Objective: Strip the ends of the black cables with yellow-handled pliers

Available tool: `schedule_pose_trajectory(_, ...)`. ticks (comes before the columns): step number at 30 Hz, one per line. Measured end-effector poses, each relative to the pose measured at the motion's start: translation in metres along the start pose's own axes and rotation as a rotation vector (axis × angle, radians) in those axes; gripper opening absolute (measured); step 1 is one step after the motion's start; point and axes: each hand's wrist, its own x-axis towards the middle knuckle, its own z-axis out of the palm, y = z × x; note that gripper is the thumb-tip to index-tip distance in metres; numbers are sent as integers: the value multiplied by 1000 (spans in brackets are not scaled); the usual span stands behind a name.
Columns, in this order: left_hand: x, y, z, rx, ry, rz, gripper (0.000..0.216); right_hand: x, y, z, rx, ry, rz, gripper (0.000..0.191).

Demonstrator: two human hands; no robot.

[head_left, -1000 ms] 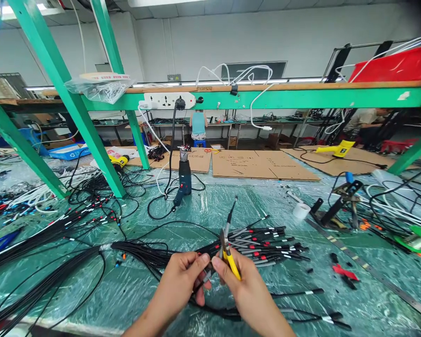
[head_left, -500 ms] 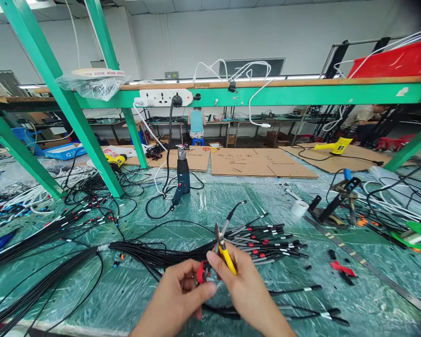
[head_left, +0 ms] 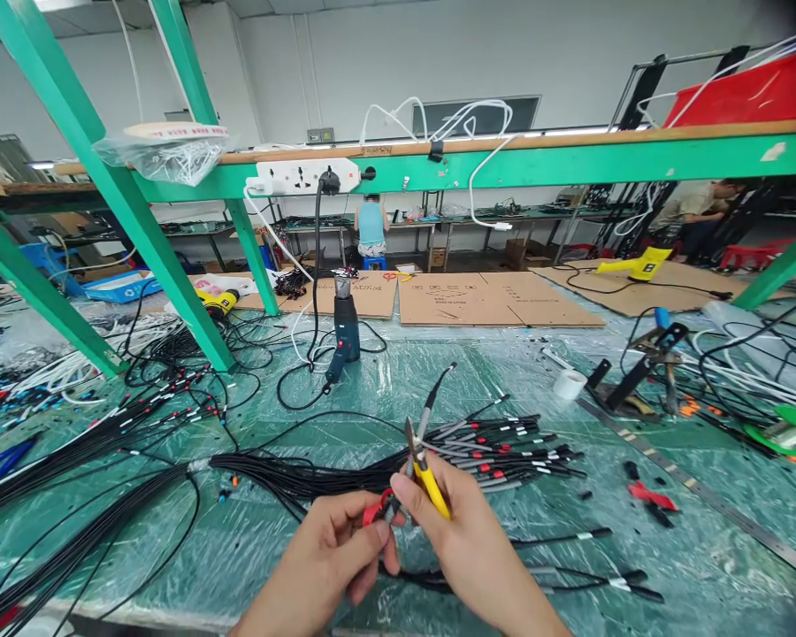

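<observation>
My left hand (head_left: 325, 553) is closed, thumb and fingers pinching a grey-and-black cable with a red strip (head_left: 372, 513) at it. Whether the strip is wrapped fully around is hidden by the fingers. My right hand (head_left: 468, 531) grips yellow-handled cutters (head_left: 432, 488), jaws pointing up and away. Its thumb also presses on the cable, whose grey sleeve and black end (head_left: 439, 386) stick up beyond the cutter jaws. Just behind the hands lies a bundle of black cables (head_left: 318, 476), with grey sleeves and red and white bands at its right end.
A dark heat gun (head_left: 346, 332) stands upright behind the bundle. At the right are a white tape roll (head_left: 569, 384), a black metal fixture (head_left: 633, 376), a steel ruler (head_left: 703, 491) and red scraps (head_left: 651, 497). A green frame (head_left: 570, 170) crosses above the bench; people sit beyond.
My left thumb and fingers have drawn in and tipped, now pinching the cable by the red strip. The right hand keeps its hold on the cutters. The view has shifted slightly.
</observation>
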Motion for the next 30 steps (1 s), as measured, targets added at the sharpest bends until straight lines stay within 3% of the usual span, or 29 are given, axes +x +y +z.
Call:
schedule_pose_trajectory(7,3,-4,4,-61,148,-79,60,-3,-5,3,41,-33,-27,35)
schedule_pose_trajectory(15,-2,-8,0,-207,-33,-28,33,-1,-10,-1,36,-45,-4,37)
schedule_pose_trajectory(30,1,-3,0,-181,65,-14,39,-4,-14,-7,50,-98,-86,31)
